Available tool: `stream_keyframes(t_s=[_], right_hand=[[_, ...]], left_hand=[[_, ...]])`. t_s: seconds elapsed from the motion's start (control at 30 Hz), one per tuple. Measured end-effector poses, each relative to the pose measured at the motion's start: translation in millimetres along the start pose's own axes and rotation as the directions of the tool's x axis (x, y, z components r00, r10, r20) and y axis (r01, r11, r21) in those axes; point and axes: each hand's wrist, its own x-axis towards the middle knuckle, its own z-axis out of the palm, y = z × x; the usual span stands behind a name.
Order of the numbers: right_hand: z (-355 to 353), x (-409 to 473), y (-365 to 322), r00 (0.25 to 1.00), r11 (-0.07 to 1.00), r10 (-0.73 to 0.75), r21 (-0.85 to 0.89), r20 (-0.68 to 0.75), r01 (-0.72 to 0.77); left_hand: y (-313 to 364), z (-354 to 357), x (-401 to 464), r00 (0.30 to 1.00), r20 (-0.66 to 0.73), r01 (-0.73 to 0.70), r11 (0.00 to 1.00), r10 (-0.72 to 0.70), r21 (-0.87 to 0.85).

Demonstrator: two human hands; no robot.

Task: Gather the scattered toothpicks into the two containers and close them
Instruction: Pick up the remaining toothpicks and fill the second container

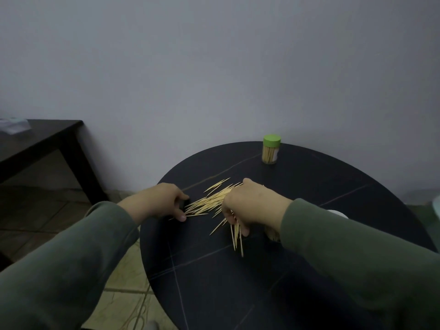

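A pile of thin, pale wooden toothpicks [209, 201] lies spread on the round black worktop [309, 186], between the person's two hands. Most of them point the same way, slanting up to the right.

The right hand [247, 206] rests over the right end of the pile. Its fingers are curled down, and its grip is closed around a small bunch of toothpicks [237, 234]. The tips of that bunch poke out below the fingers, toward the near side of the worktop.

The left hand [162, 198] sits at the left end of the pile. Its fingers curl around a small dark thing [184, 203] that stands just beside the toothpicks. It is too dark to tell what this thing is. The thumb of this hand lies flat on the worktop and touches a few toothpicks.

A clear round jar with a green lid [271, 150] stands upright at the far edge of the worktop, well apart from the pile. The lid is on. The jar is packed with toothpicks standing on end.

Both arms wear long green sleeves [345, 246]. A small bit of a white thing [338, 213] shows past the right sleeve. A dark wooden table [42, 139] stands to the left by the pale wall, with something white on it. The floor below has tan tiles.
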Motion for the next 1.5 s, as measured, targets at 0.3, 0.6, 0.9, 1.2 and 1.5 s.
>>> stream_keyframes(t_s=[0.3, 0.6, 0.9, 1.2, 1.5], right_hand=[[-1.3, 12.7, 17.5, 0.994, 0.995, 0.073, -0.057, -0.081, -0.078], [1.3, -14.1, -4.9, 0.987, 0.990, 0.134, -0.032, -0.084, -0.137], [6.1, 2.3, -4.6, 0.984, 0.980, 0.160, -0.109, -0.082, -0.168], [-8.4, 20.8, 29.7, 0.964, 0.959, 0.245, -0.122, -0.104, -0.257], [-8.9, -4.0, 80.0, 0.973, 0.935, 0.211, 0.311, -0.095, -0.172]], left_hand=[[22.8, 11.7, 4.6, 0.985, -0.172, -0.062, 0.964, 0.017, -0.260], [49.9, 2.9, 6.3, 0.968, -0.247, -0.086, 0.982, 0.042, -0.169], [64.4, 2.8, -6.3, 0.999, -0.042, -0.002, 0.991, -0.003, -0.130], [70.2, 10.6, 4.8, 0.996, -0.093, -0.015, 0.997, 0.008, -0.078], [72.7, 6.8, 17.4, 0.986, -0.163, -0.032, 0.997, 0.021, -0.065]])
